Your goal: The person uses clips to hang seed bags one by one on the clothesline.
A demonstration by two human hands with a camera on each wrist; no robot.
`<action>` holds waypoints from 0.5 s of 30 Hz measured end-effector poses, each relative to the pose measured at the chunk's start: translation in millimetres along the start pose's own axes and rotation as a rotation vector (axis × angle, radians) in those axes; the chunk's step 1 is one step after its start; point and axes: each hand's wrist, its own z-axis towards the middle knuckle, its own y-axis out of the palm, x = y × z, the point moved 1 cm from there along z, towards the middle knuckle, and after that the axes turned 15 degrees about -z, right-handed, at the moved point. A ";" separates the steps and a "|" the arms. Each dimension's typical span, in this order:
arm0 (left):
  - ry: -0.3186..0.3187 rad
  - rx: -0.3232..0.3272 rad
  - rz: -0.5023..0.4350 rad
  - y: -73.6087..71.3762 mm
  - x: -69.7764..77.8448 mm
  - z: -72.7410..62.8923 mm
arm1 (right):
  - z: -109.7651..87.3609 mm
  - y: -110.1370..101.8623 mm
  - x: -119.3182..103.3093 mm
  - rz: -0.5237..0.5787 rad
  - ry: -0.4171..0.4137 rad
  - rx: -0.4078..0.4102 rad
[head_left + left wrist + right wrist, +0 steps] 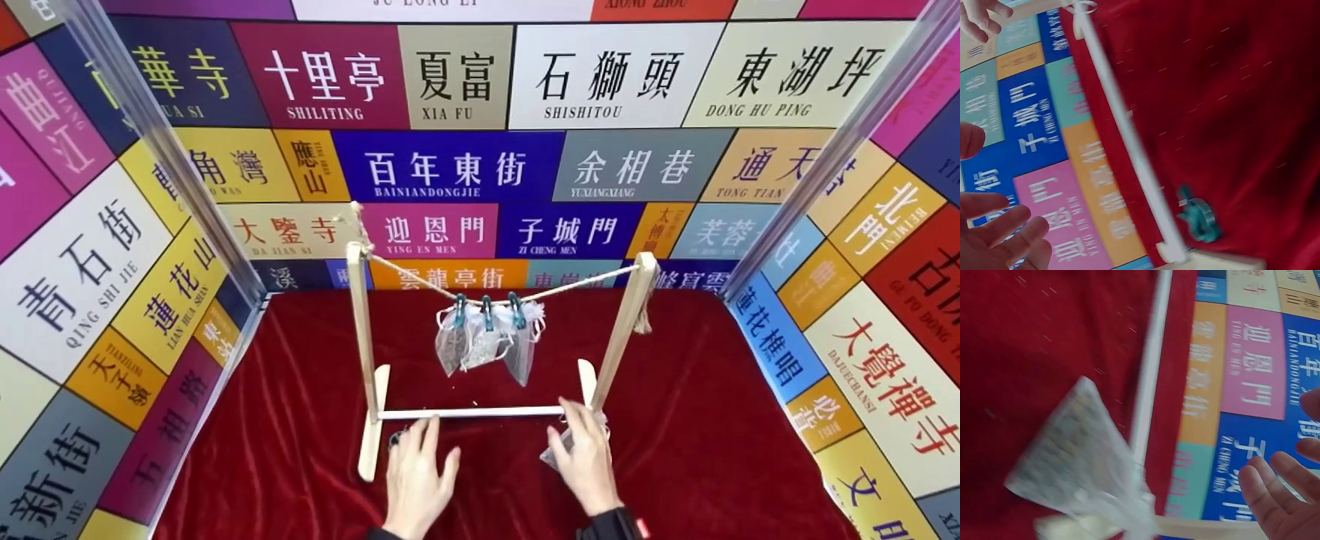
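Note:
My left hand (420,469) has its fingers spread, close to the bottom rod (480,412) of a wooden frame. Near its fingertips on the red cloth lies a teal clothespin (1199,216), mostly covered by the hand in the head view. My right hand (586,457), fingers extended, hovers at the rod's right end over a white mesh sachet (1072,450) with a dark grainy filling. That sachet lies apart from the fingers in the right wrist view. From the frame's rope (409,271) hang several teal clothespins (487,313) holding mesh sachets (521,358).
Two upright posts, left (361,337) and right (624,337), stand on flat wooden feet (369,450). Red velvet cloth (690,450) covers the table. Around it rise panels of colourful place-name signs (442,165) with clear-edged corner strips.

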 end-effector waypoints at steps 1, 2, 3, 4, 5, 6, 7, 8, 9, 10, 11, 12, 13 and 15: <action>-0.009 -0.017 0.009 2.0 -1.0 -4.9 | -5.1 2.4 -0.5 -0.004 0.005 0.002; -0.015 -0.032 0.015 3.8 -1.9 -9.4 | -9.7 4.6 -1.2 -0.009 0.010 0.006; -0.021 -0.045 0.022 5.4 -2.5 -13.5 | -13.6 6.7 -2.0 -0.009 0.010 0.008; -0.027 -0.057 0.028 7.0 -3.3 -17.0 | -16.9 8.7 -2.8 -0.003 0.011 0.009; -0.034 -0.067 0.033 8.2 -4.0 -19.8 | -19.4 10.6 -3.9 0.006 0.011 0.008; -0.043 -0.075 0.036 8.9 -4.8 -22.0 | -21.5 12.6 -5.2 0.016 0.010 0.009; -0.050 -0.079 0.040 9.4 -5.7 -23.9 | -23.2 14.9 -6.8 0.025 0.010 0.009; -0.057 -0.081 0.043 9.7 -6.8 -25.5 | -24.6 17.0 -8.4 0.030 0.008 0.010; -0.066 -0.082 0.046 9.7 -7.8 -26.9 | -26.0 19.2 -10.1 0.035 0.008 0.006; -0.075 -0.082 0.048 9.5 -8.8 -28.0 | -27.4 21.1 -11.9 0.037 0.008 0.003; -0.083 -0.082 0.050 9.0 -9.8 -29.2 | -28.7 22.9 -13.9 0.041 0.009 0.002; -0.091 -0.080 0.051 8.5 -11.2 -30.2 | -30.2 24.9 -16.0 0.040 0.009 -0.001; -0.099 -0.074 0.050 8.1 -12.7 -31.2 | -31.4 26.7 -18.0 0.043 0.009 -0.004; -0.118 -0.058 0.045 6.5 -16.0 -32.0 | -33.0 29.8 -22.4 0.053 0.007 -0.016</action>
